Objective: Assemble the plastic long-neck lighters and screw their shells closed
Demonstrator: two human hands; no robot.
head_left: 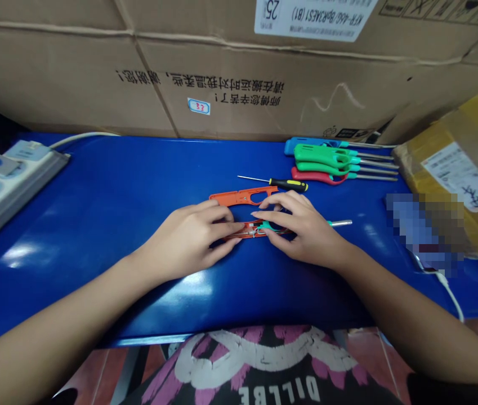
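Note:
An opened orange gas lighter (246, 232) lies on the blue table, its inner parts showing, with a green trigger piece (267, 225) and a metal tube (342, 223) pointing right. My left hand (192, 236) grips its left end between thumb and fingers. At the trigger, the thumb and fingers of my right hand (312, 230) close around the lighter's middle, hiding part of it. Just beyond both hands lies the loose orange shell half (229, 198). A black and yellow screwdriver (290, 184) rests behind that, its shaft pointing left.
Several blue, green and red lighters (322, 153) are stacked at the back right. A power strip (14, 174) stands on the left. To the right are a taped carton (445, 135) and a blurred-out object with a white cable (450, 287). A large cardboard box (95, 84) borders the back.

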